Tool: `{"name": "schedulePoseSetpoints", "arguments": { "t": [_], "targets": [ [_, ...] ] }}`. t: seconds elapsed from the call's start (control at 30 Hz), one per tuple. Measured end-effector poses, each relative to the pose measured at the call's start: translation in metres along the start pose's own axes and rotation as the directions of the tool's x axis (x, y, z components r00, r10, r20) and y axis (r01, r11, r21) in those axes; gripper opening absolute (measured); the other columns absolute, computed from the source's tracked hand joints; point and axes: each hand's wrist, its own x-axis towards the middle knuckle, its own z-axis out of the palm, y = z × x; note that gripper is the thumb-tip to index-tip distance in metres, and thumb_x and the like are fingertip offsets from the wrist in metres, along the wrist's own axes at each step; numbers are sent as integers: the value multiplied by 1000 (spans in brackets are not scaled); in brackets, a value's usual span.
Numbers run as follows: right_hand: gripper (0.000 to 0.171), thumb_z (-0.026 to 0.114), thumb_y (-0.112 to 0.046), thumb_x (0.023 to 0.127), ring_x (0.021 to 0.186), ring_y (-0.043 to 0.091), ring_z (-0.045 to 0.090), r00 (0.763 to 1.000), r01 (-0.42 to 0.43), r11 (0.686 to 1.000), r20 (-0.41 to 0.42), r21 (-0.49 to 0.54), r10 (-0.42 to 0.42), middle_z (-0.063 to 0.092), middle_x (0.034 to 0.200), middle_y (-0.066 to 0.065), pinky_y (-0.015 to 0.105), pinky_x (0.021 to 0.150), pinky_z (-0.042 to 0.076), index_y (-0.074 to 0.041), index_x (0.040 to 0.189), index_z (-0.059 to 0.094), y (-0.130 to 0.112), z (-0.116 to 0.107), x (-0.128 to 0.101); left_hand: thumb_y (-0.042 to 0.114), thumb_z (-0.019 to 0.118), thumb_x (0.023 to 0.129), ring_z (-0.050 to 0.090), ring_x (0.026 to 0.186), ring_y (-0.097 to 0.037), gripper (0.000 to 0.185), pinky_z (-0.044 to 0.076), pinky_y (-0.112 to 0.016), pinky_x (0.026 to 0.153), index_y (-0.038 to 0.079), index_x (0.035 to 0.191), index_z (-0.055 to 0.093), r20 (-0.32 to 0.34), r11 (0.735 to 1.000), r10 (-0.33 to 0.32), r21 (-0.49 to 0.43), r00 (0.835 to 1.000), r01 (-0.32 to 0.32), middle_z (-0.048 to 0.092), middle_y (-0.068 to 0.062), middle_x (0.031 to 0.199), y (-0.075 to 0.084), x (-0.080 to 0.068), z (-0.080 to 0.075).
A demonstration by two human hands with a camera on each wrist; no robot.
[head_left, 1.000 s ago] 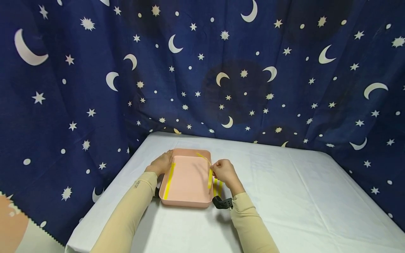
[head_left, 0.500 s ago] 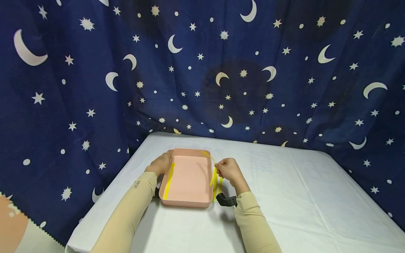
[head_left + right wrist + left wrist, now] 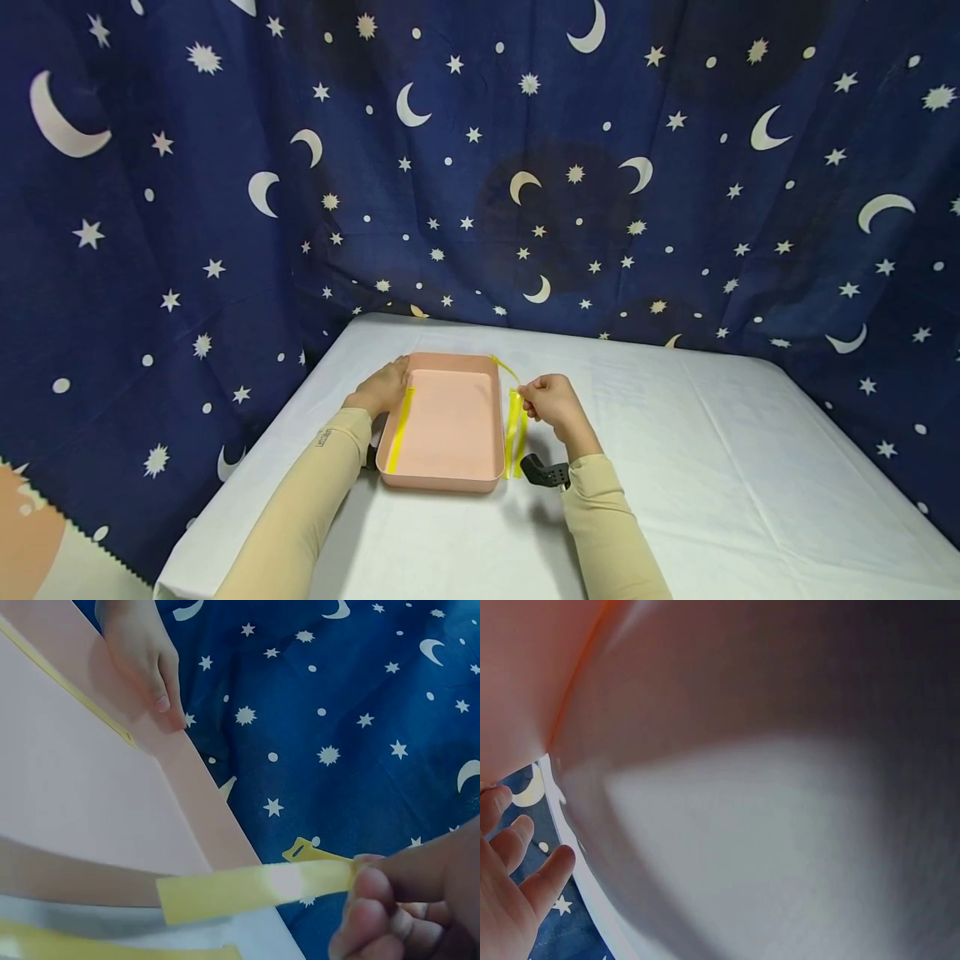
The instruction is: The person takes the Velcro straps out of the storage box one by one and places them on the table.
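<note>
While the left hand [image 3: 384,388] rests with straight fingers on the far left rim of the tray [image 3: 450,429], it should press down firmly. One strip [image 3: 400,429] lies inside along the left wall. The right hand [image 3: 553,403] pinches another strip [image 3: 514,421] just outside the right wall; I think a slow, steady pull is best.

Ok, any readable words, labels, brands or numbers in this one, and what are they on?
Left sleeve: a small dark print near the cuff, too small to read.
Pink tray, yellow strips, white table cover, star-and-moon curtain: no text shows, only the printed stars and moons.
Right hand pinches a yellow strip; the strip is blank in the wrist view.
</note>
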Motion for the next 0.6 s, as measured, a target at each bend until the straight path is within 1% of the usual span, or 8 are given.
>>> {"name": "schedulePoseSetpoints", "arguments": {
  "t": [0.2, 0.27, 0.5, 0.6],
  "targets": [
    [19, 59, -8, 99, 54, 9, 50, 1000, 2, 1000, -30, -7, -2, 56, 61, 1, 19, 50, 42, 5, 86, 64, 6, -5, 2, 26, 30, 111, 23, 154, -35, 55, 19, -48, 128, -1, 158, 22, -6, 1000, 5, -4, 1000, -5, 25, -18, 165, -1, 0, 0],
    [19, 59, -8, 98, 54, 9, 50, 999, -2, 1000, -45, -8, 2, 56, 61, 1, 19, 50, 43, 6, 86, 64, 8, -6, 2, 26, 30, 111, 23, 153, -35, 55, 20, -48, 128, -1, 158, 22, -7, 1000, 8, 1, 1000, -8, 26, -19, 165, -1, 1, 1],
    [22, 59, -8, 98, 53, 9, 50, 997, -18, 1000, -74, -18, 17, 56, 60, 0, 20, 50, 44, 13, 93, 65, 11, -9, 2, 26, 30, 111, 24, 153, -35, 55, 20, -48, 128, 0, 158, 22, -7, 1000, 11, 6, 1000, -11, 26, -18, 165, -1, 0, 0],
    [23, 59, -8, 98, 52, 8, 50, 996, -21, 999, -88, -26, 19, 56, 60, 0, 19, 49, 44, 15, 96, 65, 13, -10, 2, 23, 30, 110, 24, 153, -36, 54, 20, -48, 128, -2, 158, 22, -12, 1000, 21, 3, 1000, -21, 26, -19, 164, -1, -1, 0]
  ]
}}
